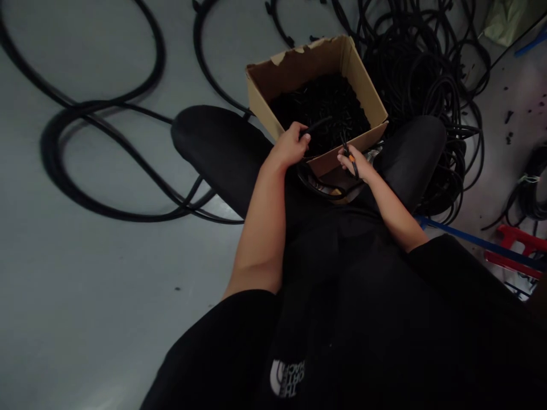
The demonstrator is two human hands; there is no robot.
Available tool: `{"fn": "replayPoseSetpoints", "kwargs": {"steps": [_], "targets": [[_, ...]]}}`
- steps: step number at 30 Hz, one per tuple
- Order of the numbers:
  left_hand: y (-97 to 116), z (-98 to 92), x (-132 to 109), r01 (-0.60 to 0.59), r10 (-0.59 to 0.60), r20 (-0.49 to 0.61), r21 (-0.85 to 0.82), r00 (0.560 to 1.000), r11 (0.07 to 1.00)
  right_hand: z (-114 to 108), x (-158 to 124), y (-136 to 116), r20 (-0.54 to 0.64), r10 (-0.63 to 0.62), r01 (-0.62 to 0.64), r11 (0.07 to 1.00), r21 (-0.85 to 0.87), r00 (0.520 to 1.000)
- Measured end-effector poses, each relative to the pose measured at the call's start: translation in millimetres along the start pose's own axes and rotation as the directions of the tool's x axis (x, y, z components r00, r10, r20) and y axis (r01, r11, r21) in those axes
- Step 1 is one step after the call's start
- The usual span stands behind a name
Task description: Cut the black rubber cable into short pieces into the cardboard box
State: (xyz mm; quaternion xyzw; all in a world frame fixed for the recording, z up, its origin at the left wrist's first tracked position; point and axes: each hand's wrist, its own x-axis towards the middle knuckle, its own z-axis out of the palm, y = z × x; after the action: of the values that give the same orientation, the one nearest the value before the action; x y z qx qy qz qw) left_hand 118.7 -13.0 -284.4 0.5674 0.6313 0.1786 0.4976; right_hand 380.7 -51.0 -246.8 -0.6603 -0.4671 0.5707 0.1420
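Note:
My left hand [291, 145] is closed round a thick black cable [318, 124], whose end points over the open cardboard box [314, 167]. Dark short pieces [327, 99] lie in the box. In my right hand [358, 164] is a cutting tool that looks like pliers [351, 158], with black and orange handles and its jaws pointing at the box's near wall. Its jaws are dark and too small to tell open from closed. The cable loops down from my left hand into my lap, between my bent legs.
Large loops of black cable [115, 215] lie on the grey floor at the left. A tangled heap of cable [410, 68] is behind the box at the right. A red-and-blue hand saw [515, 239] and a tied coil [534, 191] lie at the right edge. Small black scraps dot the floor.

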Motion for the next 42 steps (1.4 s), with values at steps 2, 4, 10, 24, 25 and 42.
{"fn": "replayPoseSetpoints", "kwargs": {"steps": [2, 4, 10, 24, 25, 42], "targets": [[1.5, 0.7, -1.7, -0.014, 0.016, 0.058, -0.034, 0.998, 0.999, -0.8, 0.5, 1.2, 0.023, -0.03, 0.031, 1.0, -0.003, 0.999], [2.5, 2.0, -3.6, -0.045, 0.05, 0.118, -0.048, 0.992, 0.998, -2.6, -0.9, 0.4, 0.04, -0.072, 0.074, 0.996, -0.044, 0.997], [8.4, 7.3, -8.7, -0.181, 0.174, 0.227, 0.009, 0.958, 0.983, -5.7, -4.6, -3.7, 0.065, -0.16, 0.169, 0.972, -0.163, 0.985], [13.9, 12.2, -14.3, -0.143, 0.121, 0.156, 0.136, 0.98, 0.98, 2.0, 22.4, 20.9, 0.075, -0.161, 0.162, 0.987, -0.002, 0.984], [14.2, 12.1, -14.9, -0.128, 0.109, 0.136, 0.143, 0.985, 0.981, 0.8, 22.7, 20.0, 0.081, -0.165, 0.165, 0.986, 0.013, 0.983], [23.2, -27.0, -8.3, -0.103, 0.113, -0.039, 0.195, 0.993, 0.975, -6.0, 66.3, -62.2, 0.199, -0.065, 0.075, 0.996, -0.046, 0.978]]}}
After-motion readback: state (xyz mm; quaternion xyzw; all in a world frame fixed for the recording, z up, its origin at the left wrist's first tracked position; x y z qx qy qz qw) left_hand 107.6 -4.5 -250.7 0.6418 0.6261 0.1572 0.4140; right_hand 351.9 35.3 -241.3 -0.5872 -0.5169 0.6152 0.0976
